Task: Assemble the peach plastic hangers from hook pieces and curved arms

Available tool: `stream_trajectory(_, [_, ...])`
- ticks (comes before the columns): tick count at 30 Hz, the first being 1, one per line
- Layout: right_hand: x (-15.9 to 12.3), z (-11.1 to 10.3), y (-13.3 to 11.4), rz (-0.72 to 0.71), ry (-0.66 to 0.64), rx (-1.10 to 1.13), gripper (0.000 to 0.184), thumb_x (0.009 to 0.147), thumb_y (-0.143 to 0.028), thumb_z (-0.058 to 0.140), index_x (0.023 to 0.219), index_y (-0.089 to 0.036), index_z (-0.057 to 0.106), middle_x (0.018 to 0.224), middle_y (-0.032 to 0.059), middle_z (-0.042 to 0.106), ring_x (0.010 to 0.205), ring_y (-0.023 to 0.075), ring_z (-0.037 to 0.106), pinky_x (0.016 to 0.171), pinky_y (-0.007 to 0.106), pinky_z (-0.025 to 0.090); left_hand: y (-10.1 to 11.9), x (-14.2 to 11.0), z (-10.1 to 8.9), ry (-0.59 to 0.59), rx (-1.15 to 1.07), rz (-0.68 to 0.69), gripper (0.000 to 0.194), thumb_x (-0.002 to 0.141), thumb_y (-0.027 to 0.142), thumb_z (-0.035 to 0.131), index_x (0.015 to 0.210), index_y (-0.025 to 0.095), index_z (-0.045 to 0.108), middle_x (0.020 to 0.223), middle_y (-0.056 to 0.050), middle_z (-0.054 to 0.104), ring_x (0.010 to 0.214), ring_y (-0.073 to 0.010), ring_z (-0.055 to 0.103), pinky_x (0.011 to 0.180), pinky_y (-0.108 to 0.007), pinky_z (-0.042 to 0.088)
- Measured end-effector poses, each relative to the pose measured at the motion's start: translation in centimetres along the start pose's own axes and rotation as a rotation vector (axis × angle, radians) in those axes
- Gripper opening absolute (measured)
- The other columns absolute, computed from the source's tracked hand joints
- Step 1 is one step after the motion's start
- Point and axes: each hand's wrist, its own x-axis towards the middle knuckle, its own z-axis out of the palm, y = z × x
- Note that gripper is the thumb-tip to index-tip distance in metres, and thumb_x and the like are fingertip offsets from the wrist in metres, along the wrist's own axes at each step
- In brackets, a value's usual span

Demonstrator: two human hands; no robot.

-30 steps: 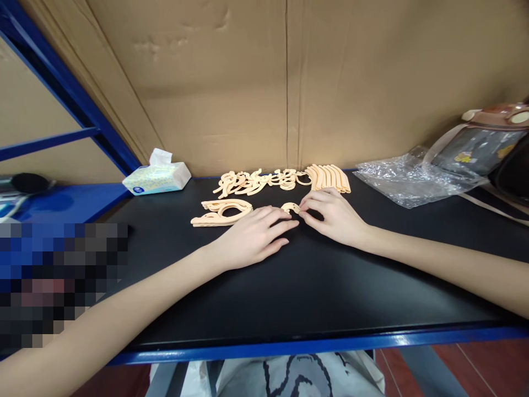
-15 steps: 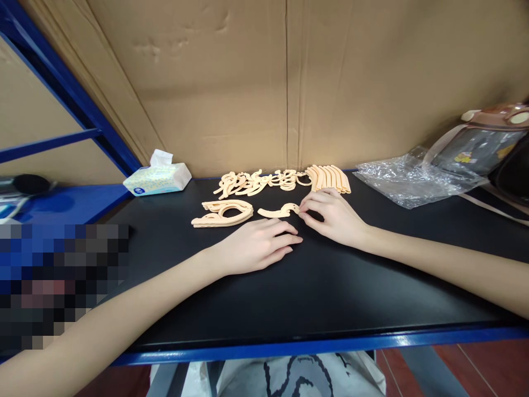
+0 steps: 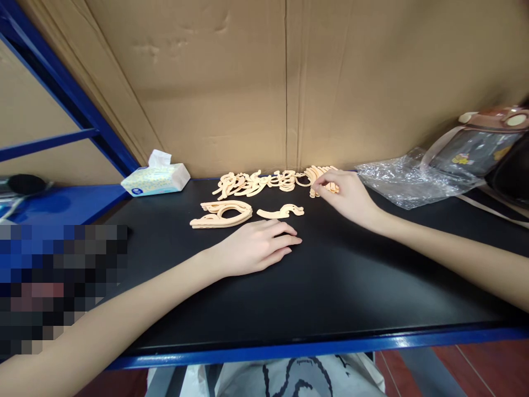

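L hand lay open, palm down, nr hook; R hand at strips, grip unclear. Strips lined up prob. for easy reach.

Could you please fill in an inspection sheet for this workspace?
Surface: black tabletop with a blue front edge.
Job's things: looped beige parts, a wavy beige part, a hooked pile and a row of curved slats.
Clutter: tissue pack at left; clear plastic and strapped bottle at right.
Hands: left hand palm down, nothing seen held; right hand at the slats, grip unclear.
Cables: pale cord-like strand far left, possibly a cable.
Surroundings: cardboard behind, blue frame left.
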Motion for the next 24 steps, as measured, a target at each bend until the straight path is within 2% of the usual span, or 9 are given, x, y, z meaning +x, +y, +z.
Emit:
stream_trajectory(5, [1.2, -0.7, 3.1, -0.011, 0.060, -0.274, 0.025, 0.090, -0.035, 0.046, 0.089, -0.020, 0.066, 0.089, 0.0082, 0.067, 0.088, 0.0276, 0.059, 0.080, 0.042, 0.039, 0.0, 0.0, 0.0, -0.012, -0.013, -0.006, 0.030, 0.097, 0.024, 0.039, 0.120, 0.020, 0.058, 0.122, -0.006, 0.059, 0.110, -0.0183, 0.057, 0.093, -0.030, 0.046])
stream_trajectory(8, [1.4, -0.4, 4.8, -0.100, -0.019, -0.359, 0.034, 0.091, -0.041, 0.044, 0.110, -0.021, 0.064, 0.100, 0.0116, 0.063, 0.091, 0.0290, 0.056, 0.078, 0.042, 0.041, 0.0, -0.1, 0.0, -0.021, -0.012, -0.010, 0.030, 0.098, 0.024, 0.039, 0.121, 0.021, 0.057, 0.122, -0.006, 0.059, 0.110, -0.0183, 0.056, 0.093, -0.031, 0.046])
stream_trajectory(10, [1.4, -0.1, 5.6, -0.098, -0.067, -0.363, 0.039, 0.093, -0.043, 0.041, 0.116, -0.021, 0.063, 0.104, 0.0124, 0.061, 0.093, 0.0291, 0.055, 0.079, 0.043, 0.042, 0.0, -0.1, 0.0, -0.022, -0.012, -0.011, 0.030, 0.098, 0.025, 0.038, 0.121, 0.021, 0.057, 0.123, -0.006, 0.059, 0.110, -0.0182, 0.056, 0.094, -0.030, 0.045])
stream_trajectory(14, [1.3, 0.4, 6.4, -0.101, -0.112, -0.387, 0.040, 0.095, -0.036, 0.033, 0.120, -0.022, 0.061, 0.108, 0.0125, 0.060, 0.097, 0.0292, 0.055, 0.082, 0.044, 0.042, -0.1, -0.1, 0.0, -0.020, -0.008, -0.008, 0.030, 0.098, 0.025, 0.038, 0.122, 0.021, 0.056, 0.123, -0.006, 0.059, 0.110, -0.0181, 0.056, 0.094, -0.030, 0.045])
stream_trajectory(18, [1.1, 0.5, 6.4, -0.257, -0.162, -0.409, 0.040, 0.092, -0.023, 0.033, 0.124, -0.020, 0.057, 0.119, 0.0113, 0.058, 0.102, 0.0271, 0.054, 0.090, 0.044, 0.038, -0.1, -0.1, 0.1, -0.015, -0.004, -0.006, 0.030, 0.098, 0.025, 0.039, 0.122, 0.021, 0.057, 0.122, -0.005, 0.059, 0.110, -0.0179, 0.056, 0.094, -0.030, 0.045])
stream_trajectory(24, [0.9, 0.6, 6.1, -0.392, -0.142, -0.499, 0.029, 0.089, -0.022, 0.045, 0.109, -0.017, 0.064, 0.115, 0.0119, 0.059, 0.096, 0.0260, 0.053, 0.091, 0.041, 0.036, -0.1, -0.1, 0.1, -0.010, -0.006, 0.000, 0.029, 0.097, 0.024, 0.040, 0.121, 0.020, 0.057, 0.122, -0.005, 0.059, 0.108, -0.0181, 0.056, 0.093, -0.030, 0.046])
